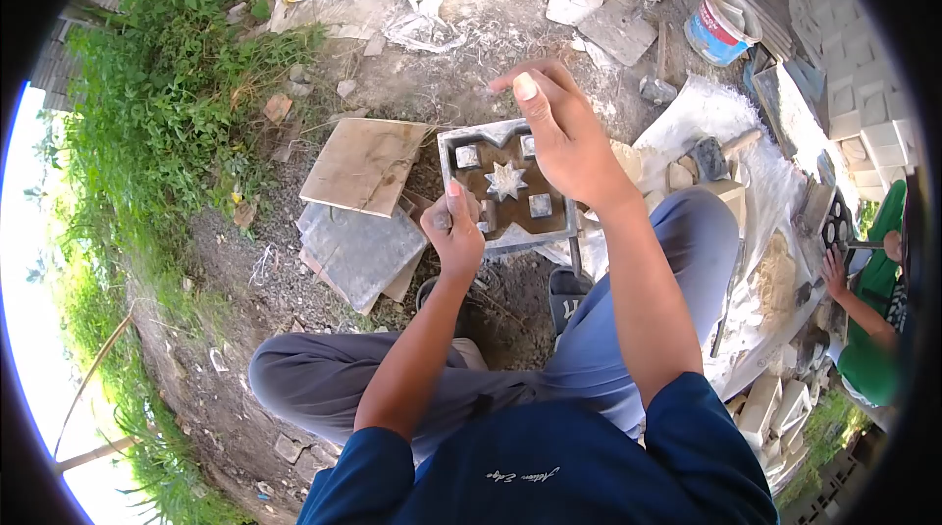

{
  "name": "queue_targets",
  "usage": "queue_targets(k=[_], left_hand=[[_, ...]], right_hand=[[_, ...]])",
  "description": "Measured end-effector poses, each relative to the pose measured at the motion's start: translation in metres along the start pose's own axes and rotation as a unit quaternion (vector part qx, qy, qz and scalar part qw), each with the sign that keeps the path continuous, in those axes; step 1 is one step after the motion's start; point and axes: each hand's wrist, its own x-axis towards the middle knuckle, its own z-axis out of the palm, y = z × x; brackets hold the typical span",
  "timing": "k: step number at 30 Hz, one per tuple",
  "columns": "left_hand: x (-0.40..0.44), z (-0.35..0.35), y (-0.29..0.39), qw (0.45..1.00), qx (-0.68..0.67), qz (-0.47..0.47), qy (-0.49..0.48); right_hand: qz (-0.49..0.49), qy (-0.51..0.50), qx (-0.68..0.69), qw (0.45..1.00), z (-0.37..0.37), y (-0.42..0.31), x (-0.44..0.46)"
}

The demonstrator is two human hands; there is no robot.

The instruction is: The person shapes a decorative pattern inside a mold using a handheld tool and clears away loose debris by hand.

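Observation:
A square metal mould (572, 223) lies in front of me between my feet, with a raised star (506, 182) at its centre and small square blocks around it. My left hand (455, 238) is closed at the mould's near left corner, thumb up. Beside its fingers shows a short brownish rod-like piece (489, 216); whether the hand grips it I cannot make out. My right hand (567, 137) is raised over the mould's far right side, hiding part of it. Its fingers stretch to the left and the thumb stands apart, holding nothing visible.
Flat boards (363, 167) and grey slabs (361, 250) lie left of the mould. A paint bucket (722, 26) stands far right. White sheeting (702, 113) with rubble lies to the right, where a person in green (873, 270) touches a dark mould. Plants (167, 123) grow on the left.

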Motion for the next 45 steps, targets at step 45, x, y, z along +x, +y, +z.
queue_targets(k=[45], left_hand=[[0.015, 0.001, -0.016, 0.986, -0.074, -0.049, -0.14]], right_hand=[[0.042, -0.129, -0.173, 0.976, -0.014, 0.021, -0.007]])
